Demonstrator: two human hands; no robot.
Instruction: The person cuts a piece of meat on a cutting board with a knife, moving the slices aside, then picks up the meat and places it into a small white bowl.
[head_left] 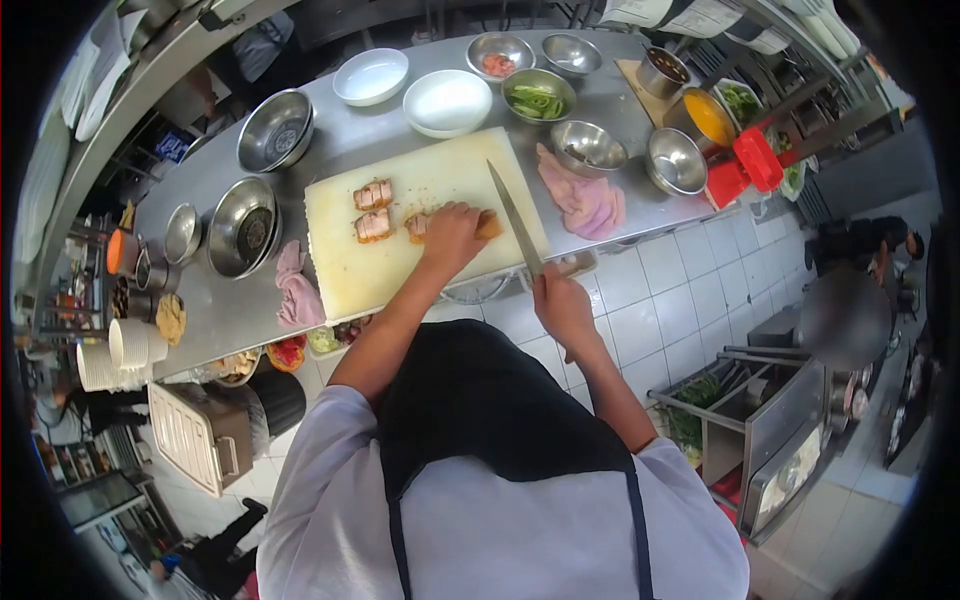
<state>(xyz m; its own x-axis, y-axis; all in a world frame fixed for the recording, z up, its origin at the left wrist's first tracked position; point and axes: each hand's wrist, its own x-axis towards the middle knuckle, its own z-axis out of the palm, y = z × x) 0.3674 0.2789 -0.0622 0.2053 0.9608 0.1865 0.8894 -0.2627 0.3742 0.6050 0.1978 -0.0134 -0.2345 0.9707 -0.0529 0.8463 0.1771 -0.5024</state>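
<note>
My left hand (455, 235) presses down on a piece of roasted pork belly (487, 226), its fingers curled over the top. The cut end of that piece shows to the left of my fingers. In my right hand (562, 305) is the handle of a long kitchen knife (515, 215). Its blade points away from me over the right side of the white cutting board (345, 275), a little right of the meat and apart from it. Two cut portions of pork belly (373, 210) lie on the board to the left. Small brown crumbs are scattered near them.
White bowls (448, 104) and a metal bowl of sliced green vegetables (538, 97) stand behind the board. Pink cloths (585, 195) lie on both sides of it. More metal bowls (245, 228) are at the left. Other people (865, 245) are around the kitchen.
</note>
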